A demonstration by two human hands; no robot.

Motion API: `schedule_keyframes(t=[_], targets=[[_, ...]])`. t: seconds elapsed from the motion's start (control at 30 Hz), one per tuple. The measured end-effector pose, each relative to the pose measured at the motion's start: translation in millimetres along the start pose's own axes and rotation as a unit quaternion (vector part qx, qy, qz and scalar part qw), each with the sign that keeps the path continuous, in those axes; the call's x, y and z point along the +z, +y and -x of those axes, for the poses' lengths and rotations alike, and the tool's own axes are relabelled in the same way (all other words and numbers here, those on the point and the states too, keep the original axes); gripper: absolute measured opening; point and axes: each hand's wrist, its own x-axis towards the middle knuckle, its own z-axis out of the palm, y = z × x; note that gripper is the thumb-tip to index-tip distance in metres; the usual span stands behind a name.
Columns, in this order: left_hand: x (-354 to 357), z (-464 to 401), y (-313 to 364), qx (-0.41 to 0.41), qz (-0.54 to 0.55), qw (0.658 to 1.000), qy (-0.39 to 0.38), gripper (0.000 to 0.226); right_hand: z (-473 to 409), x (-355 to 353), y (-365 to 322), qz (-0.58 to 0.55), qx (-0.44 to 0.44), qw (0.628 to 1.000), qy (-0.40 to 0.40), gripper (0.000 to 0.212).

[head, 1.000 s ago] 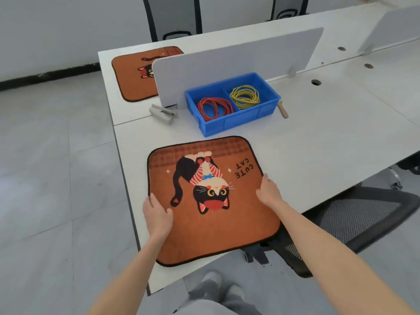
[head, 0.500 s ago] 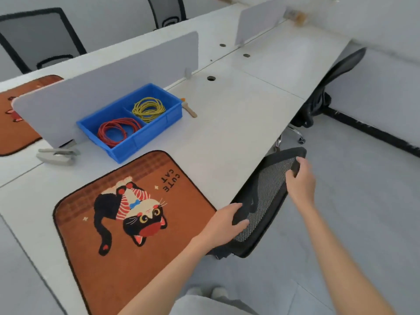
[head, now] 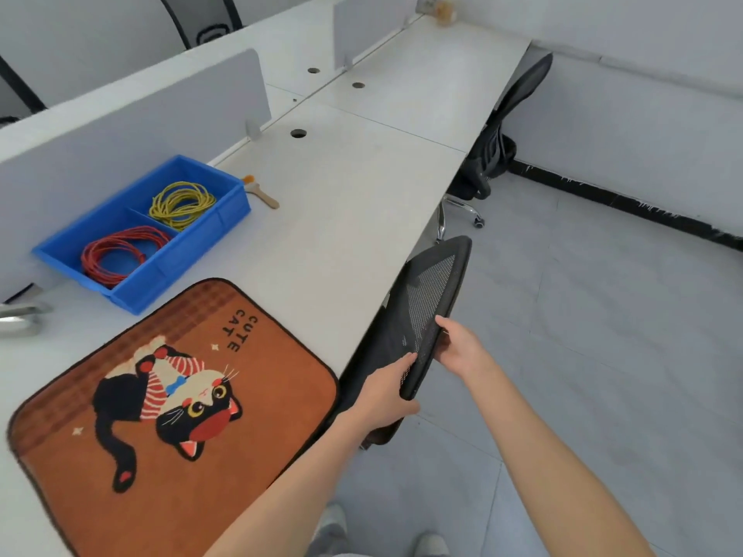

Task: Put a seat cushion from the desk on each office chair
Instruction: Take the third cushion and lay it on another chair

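An orange seat cushion (head: 169,404) with a black cat and the words CUTE CAT lies flat on the white desk (head: 345,203) at the near left edge. Just right of the desk edge, a black mesh office chair (head: 430,299) shows its backrest, tucked against the desk. My left hand (head: 386,391) grips the near edge of that backrest. My right hand (head: 458,347) holds the same backrest from its right side. The chair's seat is hidden under the desk and the backrest.
A blue bin (head: 148,231) with red and yellow wire coils sits behind the cushion, by a grey divider panel (head: 132,126). A small wooden tool (head: 261,195) lies beside the bin. A second black chair (head: 498,130) stands farther along the desk. Grey floor lies to the right.
My hands left the cushion and moved right to the chair backrest. The view turned right, and both hands now sit closer together on the backrest.
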Motion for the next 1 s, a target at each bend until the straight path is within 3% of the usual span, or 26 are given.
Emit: schedule_keyframes(t=[0.6,1.0], targets=[[101.0,-5.9,67.8,-0.017,0.004,1.000,0.019,0.074,10.7,-122.5,-21.7,0.017,-0.023,0.999,-0.039,0.023],[168.1,-36.8,138.1,0.042,-0.005,0.999,-0.030,0.077,12.5,-217.9,-60.6,-0.010,-0.038,0.999,0.017,0.029]])
